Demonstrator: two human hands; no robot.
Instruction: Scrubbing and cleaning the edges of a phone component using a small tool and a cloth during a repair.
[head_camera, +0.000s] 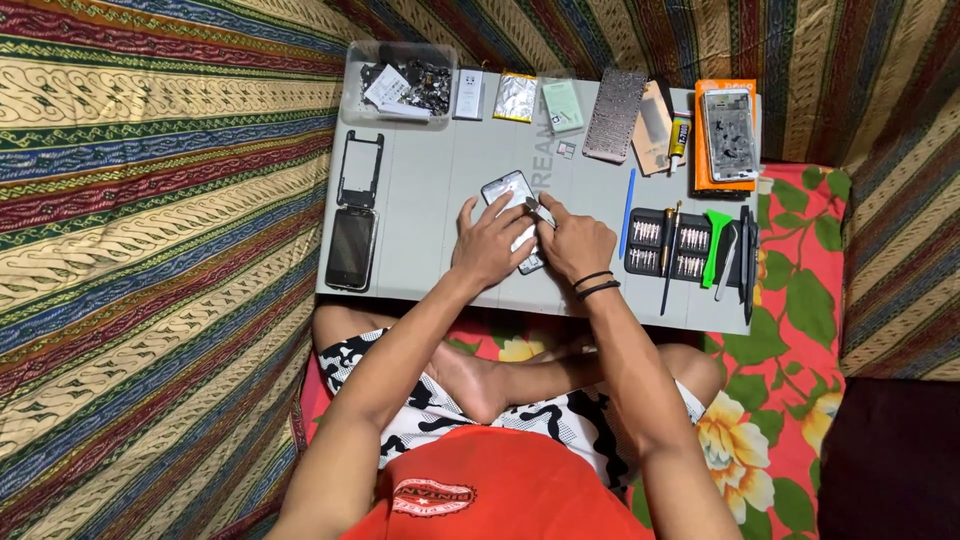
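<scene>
An opened phone body (508, 192) lies tilted in the middle of the grey work mat (430, 190). My left hand (490, 243) rests flat on its lower part and holds it down. My right hand (576, 243) pinches a pair of metal tweezers (537, 210), whose tip sits on the phone's inside. Two black bands circle my right wrist. My hands hide the lower half of the phone.
A black phone screen (351, 247) and empty frame (359, 168) lie at the mat's left. A clear parts box (400, 84), foil packets and a mesh sheet line the back. An orange pad with a phone chassis (727, 133) is back right; bit set (668, 245), blue and green pry tools right.
</scene>
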